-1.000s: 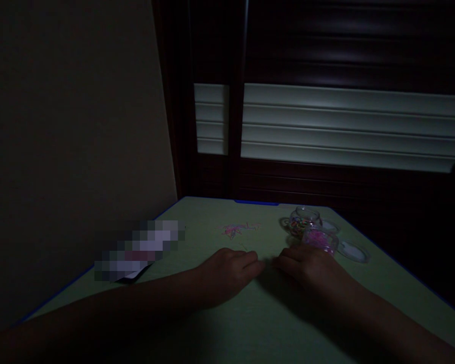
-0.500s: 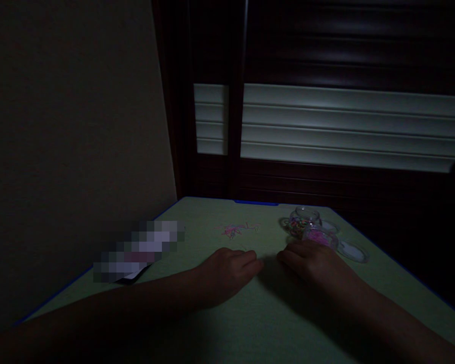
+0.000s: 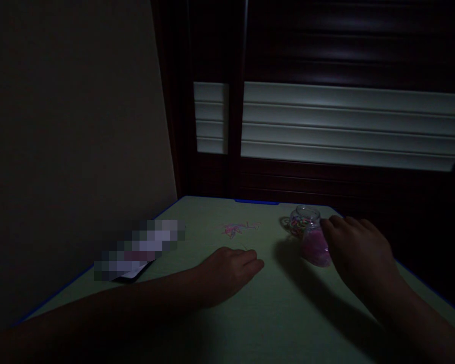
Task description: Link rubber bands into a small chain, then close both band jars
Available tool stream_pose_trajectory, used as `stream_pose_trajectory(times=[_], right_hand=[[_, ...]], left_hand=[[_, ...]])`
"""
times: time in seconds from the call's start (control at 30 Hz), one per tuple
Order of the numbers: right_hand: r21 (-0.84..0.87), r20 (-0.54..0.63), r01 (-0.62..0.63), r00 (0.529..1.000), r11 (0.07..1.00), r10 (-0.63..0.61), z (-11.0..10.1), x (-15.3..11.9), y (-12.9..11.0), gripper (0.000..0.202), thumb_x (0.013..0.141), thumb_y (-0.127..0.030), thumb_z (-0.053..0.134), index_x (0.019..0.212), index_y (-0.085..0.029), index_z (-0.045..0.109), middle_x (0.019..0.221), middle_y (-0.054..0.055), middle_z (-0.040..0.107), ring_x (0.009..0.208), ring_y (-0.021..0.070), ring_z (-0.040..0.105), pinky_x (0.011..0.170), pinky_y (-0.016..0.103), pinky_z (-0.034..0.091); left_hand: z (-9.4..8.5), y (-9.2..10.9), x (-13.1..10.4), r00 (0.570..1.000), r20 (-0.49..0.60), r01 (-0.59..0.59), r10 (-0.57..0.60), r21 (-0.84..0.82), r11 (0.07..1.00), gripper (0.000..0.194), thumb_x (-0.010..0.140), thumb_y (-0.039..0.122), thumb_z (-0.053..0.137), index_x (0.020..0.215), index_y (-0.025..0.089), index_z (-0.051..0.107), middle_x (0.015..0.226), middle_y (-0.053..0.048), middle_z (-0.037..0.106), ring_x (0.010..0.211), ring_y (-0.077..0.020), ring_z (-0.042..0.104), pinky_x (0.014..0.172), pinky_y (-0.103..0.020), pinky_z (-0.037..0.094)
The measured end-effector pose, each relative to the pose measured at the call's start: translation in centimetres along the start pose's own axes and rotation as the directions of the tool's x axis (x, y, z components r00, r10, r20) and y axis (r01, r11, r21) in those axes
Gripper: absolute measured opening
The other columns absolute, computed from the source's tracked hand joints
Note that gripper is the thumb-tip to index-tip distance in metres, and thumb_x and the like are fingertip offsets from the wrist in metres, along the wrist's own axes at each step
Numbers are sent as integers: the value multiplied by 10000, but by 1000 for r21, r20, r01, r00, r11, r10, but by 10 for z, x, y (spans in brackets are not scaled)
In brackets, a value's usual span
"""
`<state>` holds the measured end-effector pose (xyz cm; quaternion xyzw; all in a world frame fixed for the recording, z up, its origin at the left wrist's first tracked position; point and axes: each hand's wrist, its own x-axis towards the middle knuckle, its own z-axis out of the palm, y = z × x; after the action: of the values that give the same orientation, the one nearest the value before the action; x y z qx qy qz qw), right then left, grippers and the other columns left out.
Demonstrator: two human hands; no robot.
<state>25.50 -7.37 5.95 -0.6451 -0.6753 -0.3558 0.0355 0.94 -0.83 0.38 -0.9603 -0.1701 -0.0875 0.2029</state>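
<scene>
My left hand (image 3: 235, 273) rests on the green table (image 3: 250, 318) with its fingers curled together; whatever they hold, if anything, is too small to make out. Just beyond it lies a small pile of thin pink and purple pieces (image 3: 233, 230). On the right, my right hand (image 3: 358, 247) is raised at the side of a clear jar of pink pieces (image 3: 315, 246). Its fingers bend over toward the jar's rim, and their tips are hidden, so their hold is unclear. Behind that jar stands a second glass jar (image 3: 303, 222) with multicoloured pieces.
A blurred flat object (image 3: 147, 250) lies at the table's left edge, beside the wall (image 3: 79, 126). Dark wooden panelling with pale slats (image 3: 326, 126) rises behind the table.
My right hand has moved right and up from in front of the pink jar, showing more of the jar and covering the round lids. My left hand has stayed in place.
</scene>
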Motion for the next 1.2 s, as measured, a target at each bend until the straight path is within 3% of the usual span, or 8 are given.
stream_pose_trajectory(times=[0.3,0.5,0.9,1.2], right_hand=[[-48,142,-134,980,990,139,-1,1,8,192,762,-40,442,755,-156,595,775,88,637,741,267,604,603,344,346],[-53,205,-130,969,990,138,-2,1,7,216,761,-36,427,764,-156,606,787,95,650,747,263,615,605,337,349],[-9,223,-60,973,998,61,4,-2,9,299,745,-9,387,821,-167,630,811,103,658,756,277,618,627,365,368],[-19,241,-61,968,998,64,5,0,8,262,734,-2,412,760,-150,627,794,114,655,739,259,623,609,336,352]], left_hand=[[1,0,0,1000,-15,-8,8,-6,1000,150,899,148,354,1005,164,460,823,-25,560,652,-130,526,550,-243,421],[1,0,0,1000,-10,-10,10,-17,1000,158,894,141,352,1002,164,466,829,-28,558,652,-134,516,554,-247,423],[0,0,0,1000,-11,-9,9,-20,1000,160,901,144,344,1000,160,469,834,-34,559,670,-133,517,574,-242,425],[0,0,0,1000,-9,-3,3,-32,999,150,899,144,342,975,163,470,815,-29,558,652,-132,518,560,-242,434]])
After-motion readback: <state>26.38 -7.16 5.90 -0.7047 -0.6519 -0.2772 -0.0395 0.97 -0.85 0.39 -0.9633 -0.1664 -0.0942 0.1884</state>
